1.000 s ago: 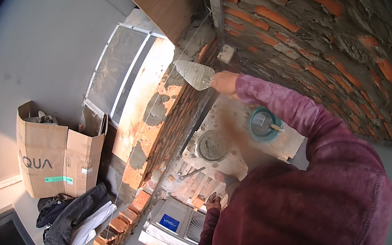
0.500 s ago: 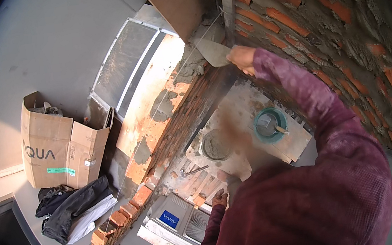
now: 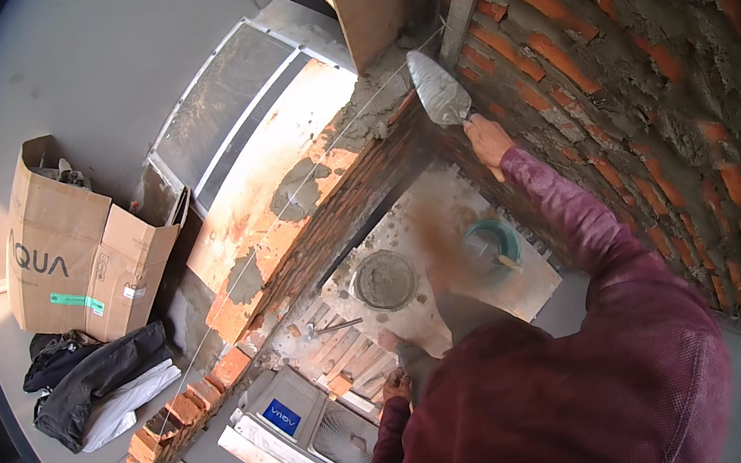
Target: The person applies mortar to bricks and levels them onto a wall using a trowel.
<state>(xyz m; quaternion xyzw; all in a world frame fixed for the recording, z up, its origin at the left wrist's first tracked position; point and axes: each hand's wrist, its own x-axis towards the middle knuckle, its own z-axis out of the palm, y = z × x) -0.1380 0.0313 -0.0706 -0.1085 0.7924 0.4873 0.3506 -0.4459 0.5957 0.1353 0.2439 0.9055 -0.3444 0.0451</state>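
Note:
My right hand [image 3: 489, 141] grips a pointed metal trowel [image 3: 437, 87] by its handle, its blade smeared grey and raised beside the brick wall [image 3: 616, 93] at the upper right. Left of the blade, wet mortar [image 3: 363, 109] lies along the top of a lower brick wall [image 3: 339, 212], crossed by a taut string. My left hand [image 3: 396, 384] is low, beside my leg, fingers curled; what they hold, if anything, is hidden. A round container of mortar [image 3: 384, 280] and a teal bucket [image 3: 485, 234] with a handled tool inside stand on a board [image 3: 530, 285] below.
A cardboard box [image 3: 59, 237], dark and white clothes [image 3: 100, 393] and a window panel [image 3: 220, 106] are at the left. An appliance casing [image 3: 333, 436] lies at the bottom, beside a row of loose bricks [image 3: 178, 410]. A plywood sheet [image 3: 372, 4] stands at the top.
My right hand and trowel have moved right from above the lower wall's top toward the tall brick wall, the blade turning tip upward. The view has shifted somewhat.

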